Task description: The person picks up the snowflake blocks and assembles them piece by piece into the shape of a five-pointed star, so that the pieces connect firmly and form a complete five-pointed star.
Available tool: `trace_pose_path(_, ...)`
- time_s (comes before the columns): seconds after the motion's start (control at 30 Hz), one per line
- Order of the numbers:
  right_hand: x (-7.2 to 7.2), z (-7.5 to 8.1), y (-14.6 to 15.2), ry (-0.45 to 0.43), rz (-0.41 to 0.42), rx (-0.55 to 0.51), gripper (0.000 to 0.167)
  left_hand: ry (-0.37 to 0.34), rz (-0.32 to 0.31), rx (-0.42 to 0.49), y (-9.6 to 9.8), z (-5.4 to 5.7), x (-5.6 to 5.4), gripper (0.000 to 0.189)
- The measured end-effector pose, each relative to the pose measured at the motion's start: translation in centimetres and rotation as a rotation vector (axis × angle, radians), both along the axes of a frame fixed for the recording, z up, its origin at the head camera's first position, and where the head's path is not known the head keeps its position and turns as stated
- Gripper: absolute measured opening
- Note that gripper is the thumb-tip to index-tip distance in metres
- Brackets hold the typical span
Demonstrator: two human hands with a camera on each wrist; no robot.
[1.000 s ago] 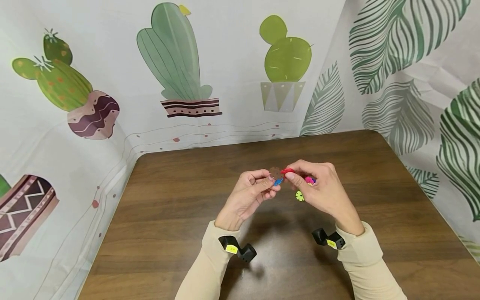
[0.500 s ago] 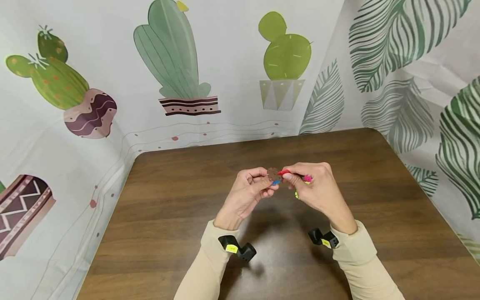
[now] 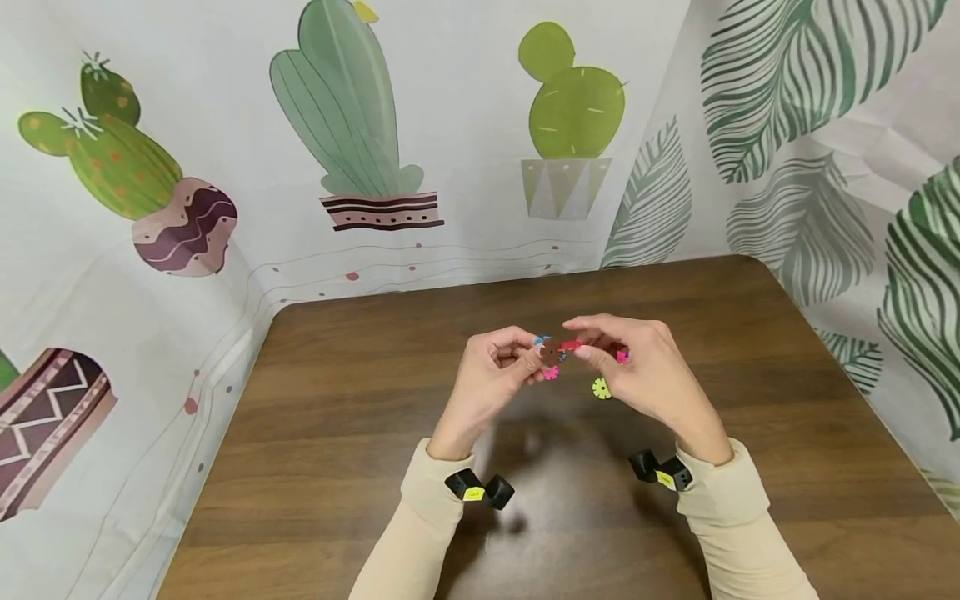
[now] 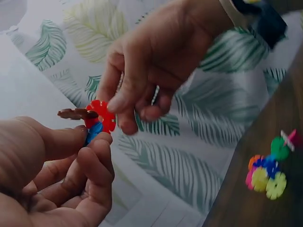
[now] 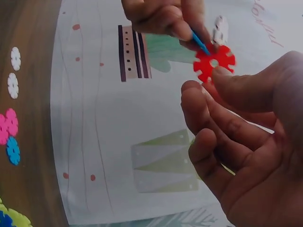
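Note:
In the left wrist view, my left hand (image 4: 61,175) pinches a blue notched plastic disc (image 4: 93,133) between thumb and finger. A brown notched disc (image 4: 73,114) and a red one (image 4: 101,116) are joined with it. My right hand (image 5: 251,127) holds the red disc's edge, its thumb on the face. The other fingers of that hand spread below, and the index finger looks raised in the head view. Both hands (image 3: 491,375) meet above the middle of the table; parts of the joined discs are hidden by fingers.
Loose discs lie on the wooden table (image 3: 337,400): a yellow-green one (image 3: 602,388), a pink one (image 3: 551,372), and several white, pink and blue ones at the right wrist view's left edge. A coloured cluster of discs (image 4: 267,170) sits there too. Printed cloth hangs behind.
The joined discs have turned in my left hand, so blue now shows above the brown disc. My right index finger has lifted away from the thumb. A pink disc has come into view.

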State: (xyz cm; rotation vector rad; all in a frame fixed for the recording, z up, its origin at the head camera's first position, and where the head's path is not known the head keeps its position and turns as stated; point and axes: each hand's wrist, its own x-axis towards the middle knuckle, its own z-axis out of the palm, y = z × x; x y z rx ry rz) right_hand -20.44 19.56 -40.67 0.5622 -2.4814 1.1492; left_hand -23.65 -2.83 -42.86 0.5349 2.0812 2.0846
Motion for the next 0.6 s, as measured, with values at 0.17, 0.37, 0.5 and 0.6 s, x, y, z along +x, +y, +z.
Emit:
trace_pose_path(0.17,0.1,0.4,0.5,-0.072,0.024,-0.058,0.014,0.195,0.109,-0.113,-0.2,0.2,0.3,0.007)
trace_pose_path(0.37,-0.3,0.1,-0.2,-0.223,0.029,-0.135,0.014,0.357,0.142,-0.172,-0.1,0.5,0.8,0.009)
trace_pose_path(0.5,-0.2,0.1,-0.5,-0.338,0.057,-0.243,0.011,0.444,0.148,-0.223,-0.1,0.4,0.7,0.014)
trace_pose_path(0.6,-0.1,0.3,-0.5,-0.349,0.061,-0.275,0.009,0.483,0.137,-0.255,-0.3,0.3,0.4,0.019)
